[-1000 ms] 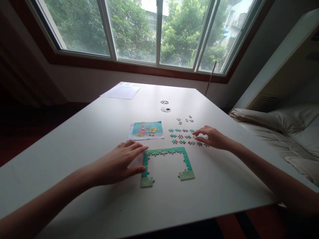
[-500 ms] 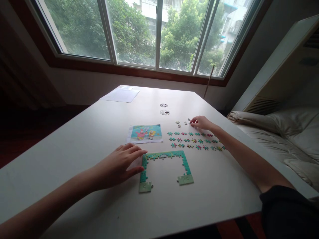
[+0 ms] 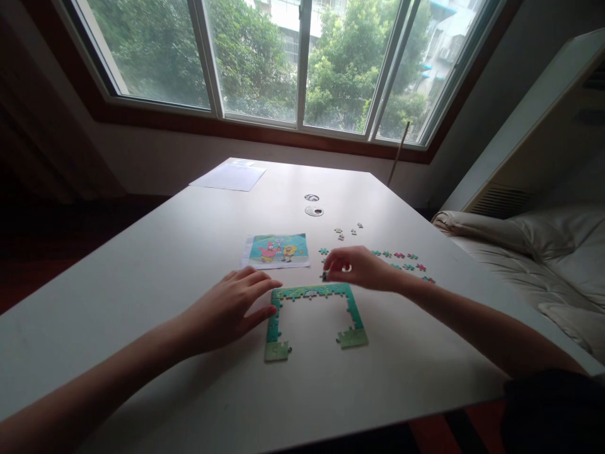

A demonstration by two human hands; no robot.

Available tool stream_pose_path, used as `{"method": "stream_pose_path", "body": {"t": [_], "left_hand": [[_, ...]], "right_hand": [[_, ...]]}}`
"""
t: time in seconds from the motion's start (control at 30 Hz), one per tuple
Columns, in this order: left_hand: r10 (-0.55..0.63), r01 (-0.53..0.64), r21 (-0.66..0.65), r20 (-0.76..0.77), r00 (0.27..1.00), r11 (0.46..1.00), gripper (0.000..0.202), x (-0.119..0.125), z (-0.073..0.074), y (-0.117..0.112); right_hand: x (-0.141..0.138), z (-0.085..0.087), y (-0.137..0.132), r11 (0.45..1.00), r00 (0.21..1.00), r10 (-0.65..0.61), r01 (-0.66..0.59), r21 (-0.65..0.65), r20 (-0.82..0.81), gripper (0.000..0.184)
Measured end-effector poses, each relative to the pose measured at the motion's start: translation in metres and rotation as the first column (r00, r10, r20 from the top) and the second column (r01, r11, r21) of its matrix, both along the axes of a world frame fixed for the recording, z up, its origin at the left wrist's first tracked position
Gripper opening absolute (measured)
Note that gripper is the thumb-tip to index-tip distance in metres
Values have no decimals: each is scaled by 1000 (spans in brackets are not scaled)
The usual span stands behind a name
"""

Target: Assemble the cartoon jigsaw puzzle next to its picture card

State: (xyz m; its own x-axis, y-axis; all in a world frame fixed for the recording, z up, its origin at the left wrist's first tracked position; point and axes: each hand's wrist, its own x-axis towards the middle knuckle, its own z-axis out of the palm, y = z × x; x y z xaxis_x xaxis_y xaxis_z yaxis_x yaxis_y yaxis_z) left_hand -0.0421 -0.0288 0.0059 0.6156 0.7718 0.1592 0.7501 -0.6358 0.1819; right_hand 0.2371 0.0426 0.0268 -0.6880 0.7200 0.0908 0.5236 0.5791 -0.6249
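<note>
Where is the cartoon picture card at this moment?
In the head view, the small cartoon picture card lies on the white table, just beyond the green puzzle frame and left of the right hand that pinches a small puzzle piece.

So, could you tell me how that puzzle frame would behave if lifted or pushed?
The frame is one piece wide and open on the near side, so it would probably sag or break apart if lifted. Pushed, it likely slides flat on the smooth table, though its legs may skew.

At frame centre, the right hand (image 3: 362,270) pinches a puzzle piece (image 3: 324,275) above the puzzle frame (image 3: 312,309); the left hand (image 3: 227,309) lies flat beside it.
</note>
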Motion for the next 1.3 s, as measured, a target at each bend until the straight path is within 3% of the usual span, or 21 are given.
{"method": "stream_pose_path", "body": {"t": [0.07,0.17,0.33,0.47,0.57,0.67,0.73,0.87,1.03,1.3], "left_hand": [[-15,14,32,19,1000,999,31,1,-2,0],[-49,45,76,48,998,996,29,2,-6,0],[-73,67,72,76,994,995,24,5,-8,-3],[-83,77,67,99,992,995,23,6,-7,-6],[-98,94,40,109,989,995,22,9,-5,-8],[-126,128,-9,112,986,992,22,12,-4,-12],[-151,154,-20,106,983,988,21,15,-4,-15],[-195,195,2,64,979,981,20,19,-5,-19],[-225,224,33,30,974,974,21,20,-5,-21],[-243,242,59,13,970,968,25,21,-8,-20]], "right_hand": [[-19,-4,-25,994,994,102,-103,-35,-22,17],[-34,-13,-43,987,988,151,-152,-53,-23,15],[-40,-24,-43,979,982,189,-189,73,5,9],[-39,-21,-41,970,987,157,-157,188,17,10],[-29,-10,-20,968,998,68,-69,243,13,11],[-9,-2,23,937,979,-183,147,316,87,14],[7,-3,55,904,931,-327,257,342,163,17],[36,-16,101,863,866,-446,350,365,225,19],[54,-29,118,847,810,-510,413,334,291,22],[67,-25,127,870,810,-494,466,163,315,22]]}}
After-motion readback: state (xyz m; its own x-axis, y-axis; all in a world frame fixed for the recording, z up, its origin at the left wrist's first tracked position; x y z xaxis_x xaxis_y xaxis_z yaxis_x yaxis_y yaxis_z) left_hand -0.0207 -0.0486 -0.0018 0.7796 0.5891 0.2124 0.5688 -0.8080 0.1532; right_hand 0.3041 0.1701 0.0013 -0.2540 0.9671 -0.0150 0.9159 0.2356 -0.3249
